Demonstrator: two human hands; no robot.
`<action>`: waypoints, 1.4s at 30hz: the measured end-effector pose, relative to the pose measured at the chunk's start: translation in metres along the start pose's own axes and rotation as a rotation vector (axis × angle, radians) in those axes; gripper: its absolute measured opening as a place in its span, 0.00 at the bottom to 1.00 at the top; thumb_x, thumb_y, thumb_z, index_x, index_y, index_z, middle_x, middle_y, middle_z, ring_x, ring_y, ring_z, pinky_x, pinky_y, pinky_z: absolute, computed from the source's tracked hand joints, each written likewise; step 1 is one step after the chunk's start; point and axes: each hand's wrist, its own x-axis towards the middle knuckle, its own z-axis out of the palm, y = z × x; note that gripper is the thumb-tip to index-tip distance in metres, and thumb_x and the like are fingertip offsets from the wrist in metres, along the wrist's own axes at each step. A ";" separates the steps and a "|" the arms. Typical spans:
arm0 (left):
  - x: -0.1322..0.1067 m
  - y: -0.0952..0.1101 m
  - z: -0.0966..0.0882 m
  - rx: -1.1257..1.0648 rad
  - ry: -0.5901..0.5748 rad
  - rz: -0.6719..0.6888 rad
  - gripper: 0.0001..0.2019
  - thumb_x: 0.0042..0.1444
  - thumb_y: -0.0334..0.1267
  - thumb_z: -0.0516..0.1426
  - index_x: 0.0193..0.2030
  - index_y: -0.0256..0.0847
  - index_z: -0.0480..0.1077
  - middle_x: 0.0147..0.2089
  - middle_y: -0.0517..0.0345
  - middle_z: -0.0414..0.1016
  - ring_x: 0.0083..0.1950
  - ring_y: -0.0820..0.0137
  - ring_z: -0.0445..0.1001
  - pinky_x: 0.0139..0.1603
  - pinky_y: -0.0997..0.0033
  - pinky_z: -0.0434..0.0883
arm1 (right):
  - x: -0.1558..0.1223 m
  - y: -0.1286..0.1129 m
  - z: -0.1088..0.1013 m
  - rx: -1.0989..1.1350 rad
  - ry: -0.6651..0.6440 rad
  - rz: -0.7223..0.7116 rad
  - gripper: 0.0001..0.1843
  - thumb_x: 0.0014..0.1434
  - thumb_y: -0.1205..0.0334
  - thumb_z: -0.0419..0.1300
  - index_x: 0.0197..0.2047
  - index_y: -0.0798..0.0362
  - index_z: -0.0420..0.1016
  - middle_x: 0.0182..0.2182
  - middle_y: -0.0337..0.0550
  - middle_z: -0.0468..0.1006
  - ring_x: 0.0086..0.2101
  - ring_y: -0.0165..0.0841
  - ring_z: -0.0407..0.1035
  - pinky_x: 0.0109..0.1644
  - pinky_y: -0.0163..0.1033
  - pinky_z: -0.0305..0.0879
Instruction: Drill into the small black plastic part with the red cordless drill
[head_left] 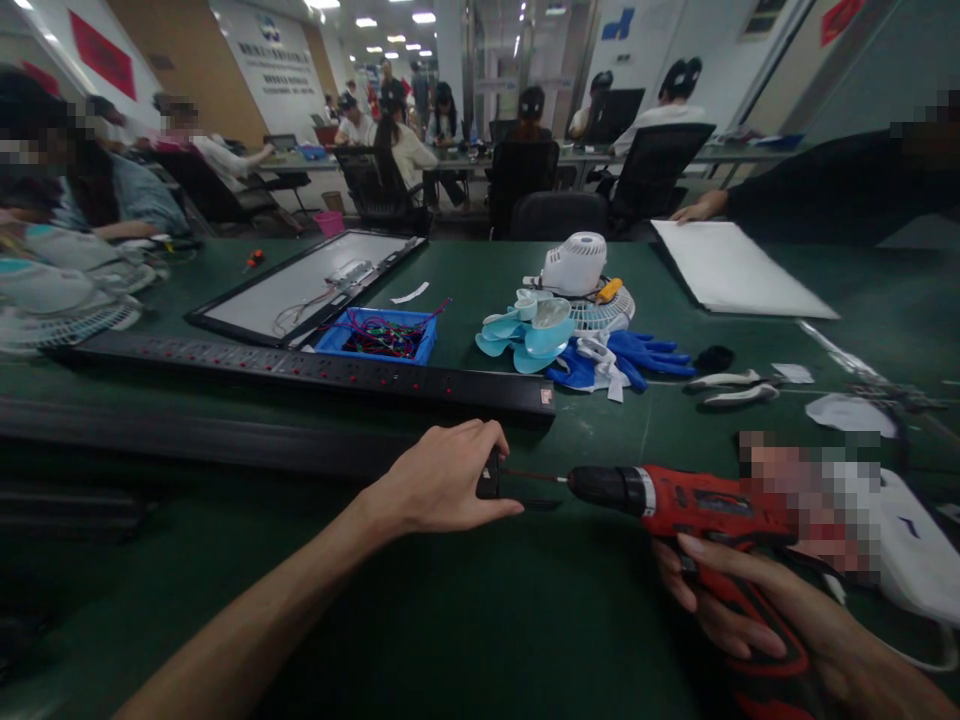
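Observation:
My left hand (442,485) is closed around a small black part (491,478), holding it upright on the green table (465,600). My right hand (739,600) grips the handle of a red and black cordless drill (675,498). The drill lies level, and its thin bit (532,477) points left with its tip at the black part. Part of the drill's body is blurred out.
A long black power strip (300,368) runs across the table just behind my left hand. Beyond it lie a blue tray of wires (382,338), a framed panel (300,285), fan parts (559,305), blue gloves (637,358), pliers (731,388) and a white board (731,268). People sit around.

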 end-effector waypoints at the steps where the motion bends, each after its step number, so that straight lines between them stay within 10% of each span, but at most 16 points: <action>1: 0.000 0.000 0.000 -0.005 -0.005 0.000 0.26 0.58 0.58 0.65 0.53 0.42 0.67 0.51 0.53 0.76 0.51 0.58 0.76 0.47 0.58 0.72 | 0.000 0.001 -0.001 -0.002 0.000 0.002 0.19 0.54 0.45 0.73 0.29 0.54 0.84 0.15 0.36 0.73 0.10 0.18 0.52 0.15 0.26 0.59; 42: 0.001 0.001 -0.005 -0.015 -0.048 -0.016 0.25 0.58 0.56 0.65 0.53 0.44 0.66 0.53 0.55 0.76 0.53 0.59 0.77 0.48 0.59 0.71 | -0.001 0.002 0.006 0.067 0.109 0.056 0.22 0.46 0.42 0.77 0.22 0.53 0.80 0.15 0.35 0.73 0.10 0.17 0.54 0.15 0.25 0.59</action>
